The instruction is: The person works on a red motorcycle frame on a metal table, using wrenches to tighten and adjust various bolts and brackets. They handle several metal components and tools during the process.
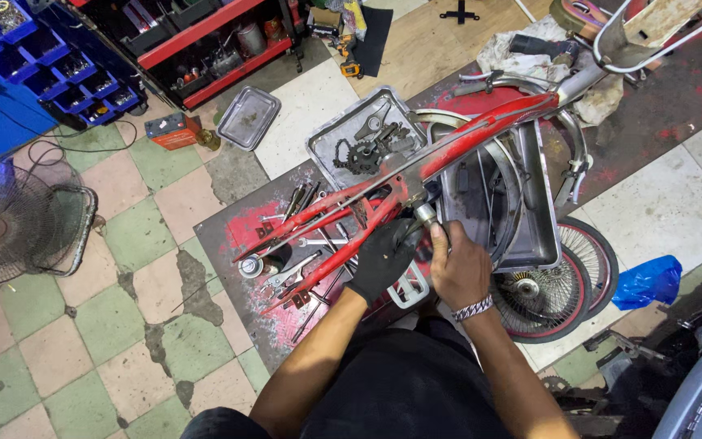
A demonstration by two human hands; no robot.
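Observation:
A red bicycle frame (pixel 448 150) lies across the floor in front of me, its rear stays (pixel 318 236) pointing left. My left hand (pixel 383 258), in a black glove, grips the frame at the bottom bracket area. My bare right hand (pixel 458 268), with a beaded bracelet at the wrist, is closed around the metal bottom bracket shell (pixel 426 215) right beside the left hand. A grey pedal (pixel 410 289) shows just below the gloved hand.
A metal tray (pixel 359 138) with a chain and sprocket lies behind the frame; a larger tray (pixel 538 219) and spoked wheels (pixel 566 280) sit at right. Loose tools (pixel 302 260) lie on a dark mat. A floor fan (pixel 10 223), red shelf (pixel 205 41), blue bag (pixel 647 280).

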